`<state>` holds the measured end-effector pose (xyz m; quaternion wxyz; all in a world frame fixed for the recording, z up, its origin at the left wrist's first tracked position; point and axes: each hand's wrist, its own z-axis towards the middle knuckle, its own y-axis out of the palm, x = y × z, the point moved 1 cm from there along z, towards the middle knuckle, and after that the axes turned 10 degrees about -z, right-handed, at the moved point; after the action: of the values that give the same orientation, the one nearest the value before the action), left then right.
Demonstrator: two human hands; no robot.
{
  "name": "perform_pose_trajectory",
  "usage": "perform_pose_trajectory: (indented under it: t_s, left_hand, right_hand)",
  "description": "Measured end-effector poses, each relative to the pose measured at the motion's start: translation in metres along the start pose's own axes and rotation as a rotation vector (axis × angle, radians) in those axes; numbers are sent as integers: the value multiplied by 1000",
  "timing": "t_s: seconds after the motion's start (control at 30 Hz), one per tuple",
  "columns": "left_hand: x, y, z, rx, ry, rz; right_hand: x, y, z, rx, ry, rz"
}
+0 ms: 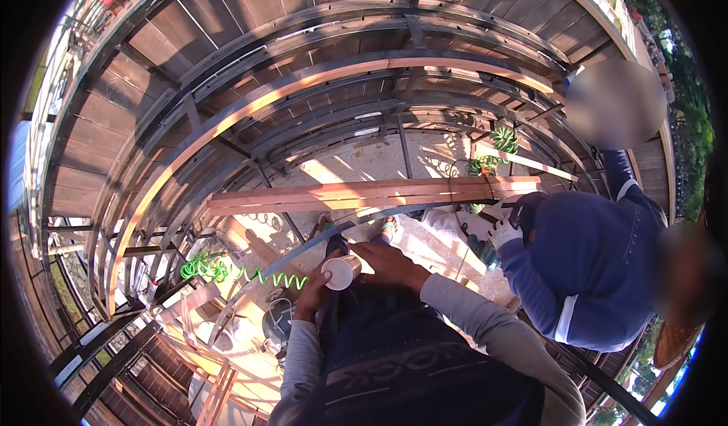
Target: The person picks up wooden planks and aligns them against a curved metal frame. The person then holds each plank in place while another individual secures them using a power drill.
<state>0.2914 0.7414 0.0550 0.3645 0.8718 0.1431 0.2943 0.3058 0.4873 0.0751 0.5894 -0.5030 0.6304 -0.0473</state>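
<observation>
A white paper cup [342, 273] is in my left hand [314, 289], whose thumb lies along the near side of its rim. The cup's mouth faces up toward me, and its inside looks pale. Close by the cup's right side is my right hand [393, 265], with its fingers stretched out toward the cup; whether they touch it I cannot tell. Both hands are in front of my dark shirt, above my sandalled feet.
Stacked wooden beams [371, 194] lie across in front of me, below curved wooden rails [387, 63]. A green coiled hose [265, 276] stretches at left; another [503, 141] hangs farther off. At right, a co-worker [588, 263] in blue has a gloved hand near a teal power tool [484, 251].
</observation>
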Motion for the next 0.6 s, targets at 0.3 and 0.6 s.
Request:
perform_pose_trajectory:
  t_s: [0.3, 0.6]
  left_hand:
    - [15, -102, -32, 421, 254, -255]
    - [4, -205, -52, 609, 430, -490]
  right_hand:
    - [60, 8, 17, -99, 304, -120]
    - [64, 13, 48, -152, 271, -74]
